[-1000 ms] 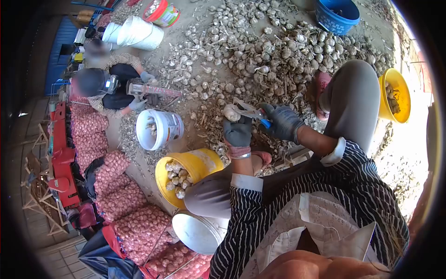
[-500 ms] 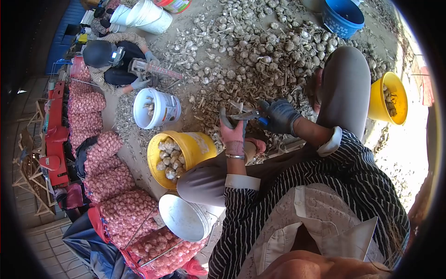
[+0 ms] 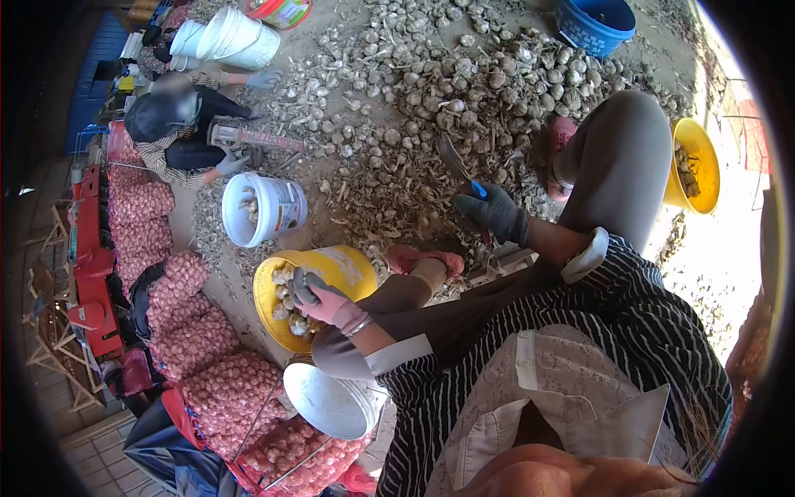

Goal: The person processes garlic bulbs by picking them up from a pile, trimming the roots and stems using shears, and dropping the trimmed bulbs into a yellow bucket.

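Two gloves: your right hand [image 3: 494, 211] clasps the shears [image 3: 454, 161], while your left hand [image 3: 321, 300] hangs over the yellow bucket [image 3: 354, 269], its grip unreadable.

We see hard sunlight from the right bleaching the pale sandy ground [image 3: 729, 248] to glare, the left side dim, fisheye bending and black vignette at the edges, and the grey-gloved right hand [image 3: 497, 211] with its blue-handled metal shears [image 3: 455, 161] sharp at centre.

Blue bucket [image 3: 592, 25] cut by top edge; shears [image 3: 454, 161] handles hidden in right hand [image 3: 497, 211].
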The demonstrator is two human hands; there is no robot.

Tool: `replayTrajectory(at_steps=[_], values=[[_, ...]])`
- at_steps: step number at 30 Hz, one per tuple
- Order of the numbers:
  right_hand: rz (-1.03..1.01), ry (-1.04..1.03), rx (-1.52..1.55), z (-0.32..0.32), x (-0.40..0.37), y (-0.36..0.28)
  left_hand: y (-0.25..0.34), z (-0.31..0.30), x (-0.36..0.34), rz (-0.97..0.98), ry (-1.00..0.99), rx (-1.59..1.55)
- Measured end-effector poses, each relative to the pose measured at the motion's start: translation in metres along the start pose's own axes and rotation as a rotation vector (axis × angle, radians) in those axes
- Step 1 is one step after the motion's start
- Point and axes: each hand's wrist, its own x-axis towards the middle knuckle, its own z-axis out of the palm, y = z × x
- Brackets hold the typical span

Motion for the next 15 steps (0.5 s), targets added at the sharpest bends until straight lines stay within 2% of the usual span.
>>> replayTrajectory(at_steps=[1,2,3,4,5,6,8,10,12,14,15], values=[[0.154,0.089,0.084,0.004,-0.008,-0.017,0.007,-0.009,0.01,-0.064,0.097,0.227],[0.157,0.093,0.09,0.003,-0.004,-0.014,0.016,-0.009,0.016,-0.164,0.203,0.562],[0.24,0.147,0.251,0.002,0.002,-0.008,0.022,-0.005,0.018,-0.158,0.194,0.565],[0.322,0.202,0.414,0.001,0.007,-0.004,0.026,0.001,0.021,-0.062,0.154,0.523],[0.324,0.21,0.426,-0.001,0.01,-0.001,0.03,0.007,0.024,0.035,0.114,0.478],[0.332,0.24,0.514,-0.001,0.012,0.002,0.038,0.022,0.024,0.081,-0.081,0.264],[0.334,0.283,0.614,-0.004,0.014,0.001,0.031,0.084,0.009,-0.185,-0.314,-0.519],[0.337,0.334,0.668,-0.006,0.014,-0.003,0.01,0.151,-0.007,-0.159,-0.586,-0.363],[0.299,0.358,0.668,-0.014,0.019,-0.004,0.035,0.216,-0.036,-0.207,-0.746,-0.459],[0.281,0.403,0.707,-0.007,0.014,-0.015,0.075,0.259,-0.052,-0.01,-0.915,-0.117],[0.276,0.411,0.712,-0.007,0.013,-0.014,0.079,0.274,-0.056,-0.265,-0.949,-0.431]])
